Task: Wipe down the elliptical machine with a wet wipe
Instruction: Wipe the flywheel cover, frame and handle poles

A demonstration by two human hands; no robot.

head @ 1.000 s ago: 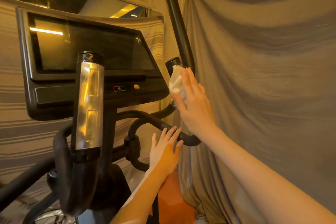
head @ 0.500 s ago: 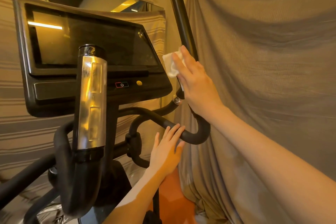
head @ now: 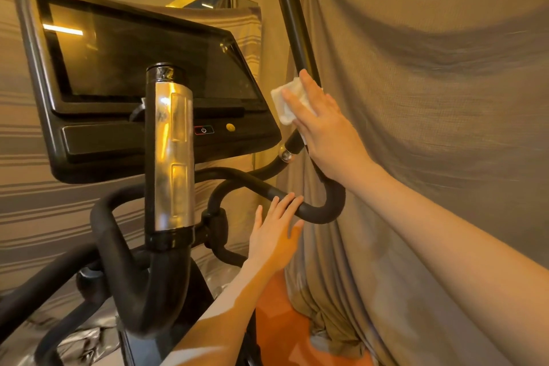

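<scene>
At far left I see the elliptical machine (head: 166,261), its dark console screen (head: 148,53) tilted toward me and reflecting a strip of light. Below the screen sit a power button (head: 203,130) and, just to its right, a small yellow button (head: 230,127). In front of the console stands an upright grip with a silver sensor plate (head: 172,157), closest to my camera.

Centre: a black curved handlebar (head: 320,214) loops out from the machine's stem. My left hand (head: 274,235) rests against it from below, fingers straight and held together, their tips touching the bar; it grips nothing.

Right of centre: a long black moving arm pole (head: 292,18) rises at a slight tilt to a silver cap at the top edge. My right hand (head: 323,125) presses the white wet wipe (head: 286,104) against this pole, fingers mostly extended over the wipe and laid across the pole, so the wipe is held between palm and pole. Whether the thumb wraps behind I cannot tell. The wipe lies just beside the console's right edge.

Far right: a grey draped cloth (head: 430,98) hangs behind the pole, and an orange surface (head: 279,321) shows low beneath my left forearm.
</scene>
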